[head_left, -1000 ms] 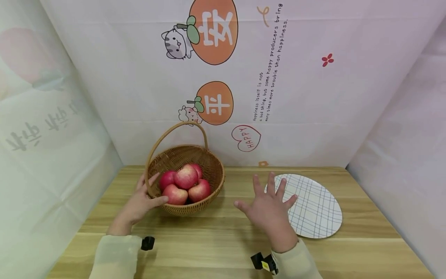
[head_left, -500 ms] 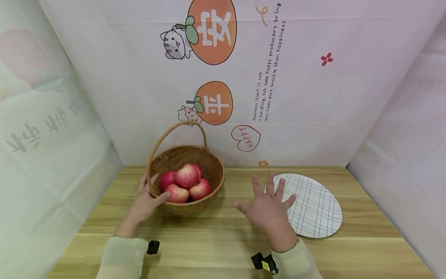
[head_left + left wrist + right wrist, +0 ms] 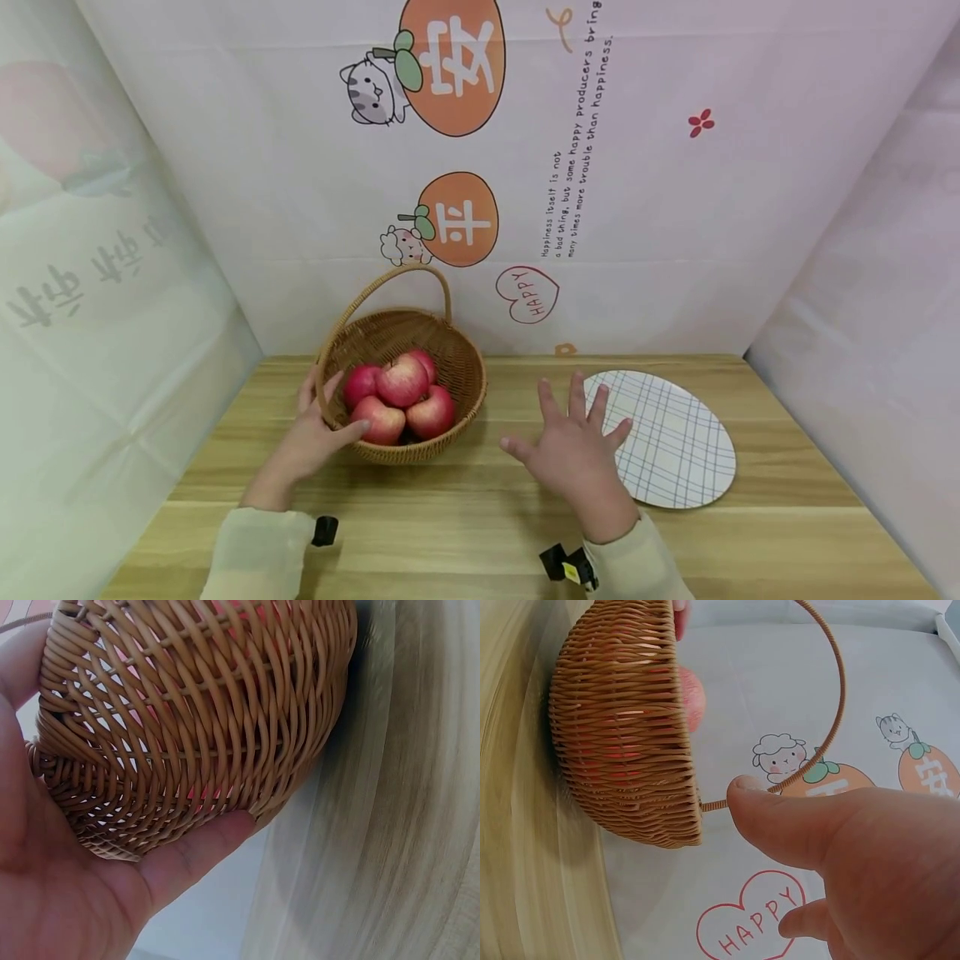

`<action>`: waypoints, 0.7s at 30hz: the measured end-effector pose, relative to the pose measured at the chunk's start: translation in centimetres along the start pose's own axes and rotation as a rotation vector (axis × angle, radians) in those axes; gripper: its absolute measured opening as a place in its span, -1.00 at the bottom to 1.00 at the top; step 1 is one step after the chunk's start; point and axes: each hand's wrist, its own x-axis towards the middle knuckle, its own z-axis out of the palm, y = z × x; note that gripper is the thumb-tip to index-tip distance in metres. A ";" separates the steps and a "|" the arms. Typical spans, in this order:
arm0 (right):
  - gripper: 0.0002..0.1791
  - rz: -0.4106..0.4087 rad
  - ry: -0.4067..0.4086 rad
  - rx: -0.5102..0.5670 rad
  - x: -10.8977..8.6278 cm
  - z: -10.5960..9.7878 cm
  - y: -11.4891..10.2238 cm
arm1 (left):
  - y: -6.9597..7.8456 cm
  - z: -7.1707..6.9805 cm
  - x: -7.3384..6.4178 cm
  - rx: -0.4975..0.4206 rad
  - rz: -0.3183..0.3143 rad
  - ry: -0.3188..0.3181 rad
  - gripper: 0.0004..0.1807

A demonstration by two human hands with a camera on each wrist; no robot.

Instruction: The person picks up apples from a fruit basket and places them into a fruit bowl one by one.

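Five visible apples (image 3: 402, 380), one basket (image 3: 412, 454)

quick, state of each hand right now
Left hand: holding the wicker basket at its rim.
Right hand: open, fingers spread, holding nothing.

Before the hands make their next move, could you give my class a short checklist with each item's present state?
1. Left hand gripping the basket: ok, it holds the basket's left side.
2. Visible apples inside the basket: ok, five show.
3. Both hands on the basket: not ok, the right hand is apart from it, fingers spread.
4. Left thumb off the front-left apple: cannot tell, they overlap in the head view.
5. Plate flat on the table: ok, to the basket's right.
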 end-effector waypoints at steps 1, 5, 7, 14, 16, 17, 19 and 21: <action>0.21 0.000 0.000 0.000 0.0 0.0 0.0 | 0.1 0.0 0.0 0.008 0.004 -0.004 0.07; 0.21 0.000 -0.001 0.006 0.1 -0.2 0.1 | 0.3 0.1 -0.3 0.020 0.016 -0.011 0.07; 0.20 0.000 0.001 0.016 0.1 -0.3 0.2 | 0.5 0.2 -0.4 0.017 0.020 -0.011 0.07; 0.21 -0.052 0.026 0.103 0.4 -0.7 0.3 | 0.6 0.3 -0.7 0.037 0.040 -0.009 0.08; 0.18 -0.095 0.037 0.177 0.6 -0.9 0.2 | 0.5 0.3 -0.7 0.036 0.043 -0.008 0.08; 0.17 -0.122 0.048 0.224 0.8 -1.0 0.2 | 0.4 0.3 -0.7 0.034 0.046 -0.007 0.07; 0.15 -0.172 0.067 0.338 1.2 -1.4 0.1 | 0.3 0.4 -0.7 0.029 0.051 -0.003 0.07; 0.12 -0.221 0.086 0.466 1.6 -1.9 0.0 | 0.2 0.4 -0.7 0.026 0.056 0.003 0.06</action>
